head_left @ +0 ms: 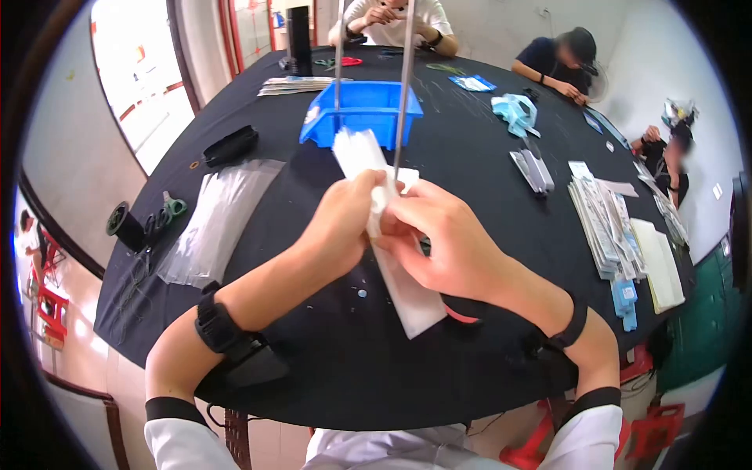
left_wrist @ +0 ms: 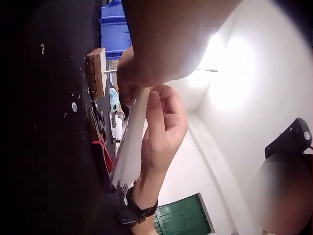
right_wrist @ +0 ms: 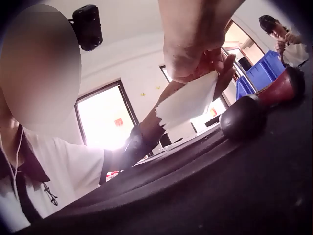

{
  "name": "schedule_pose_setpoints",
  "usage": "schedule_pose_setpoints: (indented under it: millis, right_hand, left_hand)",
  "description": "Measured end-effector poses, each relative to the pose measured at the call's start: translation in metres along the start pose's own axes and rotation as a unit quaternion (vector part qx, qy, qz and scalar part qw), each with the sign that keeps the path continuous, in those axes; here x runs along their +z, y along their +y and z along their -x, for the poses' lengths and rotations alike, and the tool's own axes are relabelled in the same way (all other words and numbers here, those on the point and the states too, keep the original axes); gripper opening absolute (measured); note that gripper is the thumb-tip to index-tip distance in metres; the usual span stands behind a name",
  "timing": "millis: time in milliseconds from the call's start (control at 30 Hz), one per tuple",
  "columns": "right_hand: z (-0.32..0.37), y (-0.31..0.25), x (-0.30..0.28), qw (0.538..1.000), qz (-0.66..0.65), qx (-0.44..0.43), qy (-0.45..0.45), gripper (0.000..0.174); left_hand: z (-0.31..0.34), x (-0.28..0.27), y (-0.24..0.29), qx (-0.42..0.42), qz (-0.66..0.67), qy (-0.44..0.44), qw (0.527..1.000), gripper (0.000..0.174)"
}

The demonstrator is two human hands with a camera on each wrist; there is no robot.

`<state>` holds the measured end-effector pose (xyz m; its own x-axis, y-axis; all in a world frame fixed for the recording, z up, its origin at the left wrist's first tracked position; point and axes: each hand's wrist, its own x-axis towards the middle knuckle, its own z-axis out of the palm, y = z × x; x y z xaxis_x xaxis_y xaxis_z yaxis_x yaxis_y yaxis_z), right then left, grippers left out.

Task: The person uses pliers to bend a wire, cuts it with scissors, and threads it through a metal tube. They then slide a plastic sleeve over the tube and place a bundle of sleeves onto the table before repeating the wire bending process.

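Both hands meet at a bundle of white translucent strips (head_left: 411,301) above the middle of the black table. The left hand (head_left: 348,211) grips the bundle around its middle, thumb on top. Close beside it, the right hand (head_left: 442,235) pinches the same bundle with curled fingers. In the left wrist view the strips (left_wrist: 131,147) hang down between the left hand (left_wrist: 128,73) and the right hand (left_wrist: 164,117). The right wrist view shows the jagged ends of the strips (right_wrist: 188,103) below the right hand (right_wrist: 195,58).
Behind the hands stand a blue bin (head_left: 368,98) and upright metal rods (head_left: 406,86). Left lie more clear strips (head_left: 223,215), scissors (head_left: 174,205) and a black pouch (head_left: 231,146). Right are a stapler (head_left: 533,171) and packaged items (head_left: 599,219). Several people sit around the far side.
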<state>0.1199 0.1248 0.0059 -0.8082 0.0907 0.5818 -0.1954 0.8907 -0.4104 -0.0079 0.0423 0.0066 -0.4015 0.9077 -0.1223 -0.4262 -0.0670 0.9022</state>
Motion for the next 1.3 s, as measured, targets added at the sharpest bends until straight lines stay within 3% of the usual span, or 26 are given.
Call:
schedule_pose_setpoints:
  millis: [67,133,200,267,300,333,400,433,533,700,800,833,933,1000,1133,1300]
  right_hand:
    - [0.000,0.004,0.002,0.999,-0.028,-0.014,0.014,0.011]
    - [-0.003,0.004,0.001,0.999,-0.005,-0.032,0.032,0.009]
    - [-0.006,0.000,-0.001,0.995,0.014,-0.045,0.088,0.007]
    - [-0.010,-0.002,-0.005,0.986,0.023,-0.045,0.157,0.007]
    - [-0.009,0.000,-0.006,0.983,0.029,-0.047,0.173,0.008]
    - [-0.009,0.003,-0.007,0.980,0.037,-0.051,0.190,0.009]
    - [-0.007,0.002,-0.011,0.987,0.034,-0.043,0.150,0.010]
    - [-0.006,0.001,-0.014,0.990,0.006,-0.020,0.137,0.011]
    - [0.000,0.001,-0.025,0.991,-0.062,0.049,0.112,0.010]
    - [0.002,-0.005,-0.039,0.978,0.119,-0.041,0.166,0.009]
    - [0.000,-0.001,-0.034,0.969,0.133,-0.077,0.195,0.008]
    - [0.001,0.002,-0.037,0.978,0.124,-0.086,0.147,0.006]
    - [-0.002,0.002,-0.032,0.986,0.025,-0.082,0.140,0.008]
    - [-0.002,-0.006,-0.033,0.988,0.047,-0.072,0.132,0.007]
    - [-0.007,-0.011,-0.036,0.968,0.114,-0.092,0.202,0.006]
    - [-0.014,-0.001,-0.036,0.942,0.189,-0.035,0.274,0.004]
  left_hand:
    - [-0.003,-0.003,0.001,-0.001,0.009,-0.055,0.998,0.030]
    - [-0.001,0.007,-0.001,0.039,-0.017,0.005,0.999,0.041]
    - [-0.003,0.006,0.002,0.049,0.060,-0.099,0.992,0.052]
    - [0.001,0.013,-0.001,0.034,0.067,-0.159,0.985,0.059]
    - [0.006,0.015,-0.002,0.015,0.016,-0.211,0.977,0.054]
    - [0.014,0.024,-0.009,0.043,-0.018,-0.140,0.989,0.058]
    - [0.015,0.019,-0.013,0.043,-0.118,-0.162,0.979,0.053]
    - [0.014,0.013,-0.011,0.005,-0.121,-0.205,0.971,0.044]
    - [0.021,0.012,-0.012,-0.054,-0.095,-0.226,0.968,0.040]
    - [0.039,0.028,0.000,-0.138,-0.040,-0.220,0.965,0.038]
    - [0.045,0.027,-0.009,-0.145,0.040,-0.223,0.963,0.037]
    - [0.045,0.027,-0.008,-0.129,0.021,-0.219,0.967,0.035]
    - [0.043,0.019,-0.010,-0.118,0.011,-0.209,0.971,0.033]
    - [0.047,0.018,-0.011,-0.116,0.004,-0.186,0.976,0.027]
    - [0.057,0.030,0.002,-0.126,-0.013,-0.170,0.977,0.018]
    - [0.049,0.034,0.007,-0.171,0.030,-0.193,0.966,0.018]
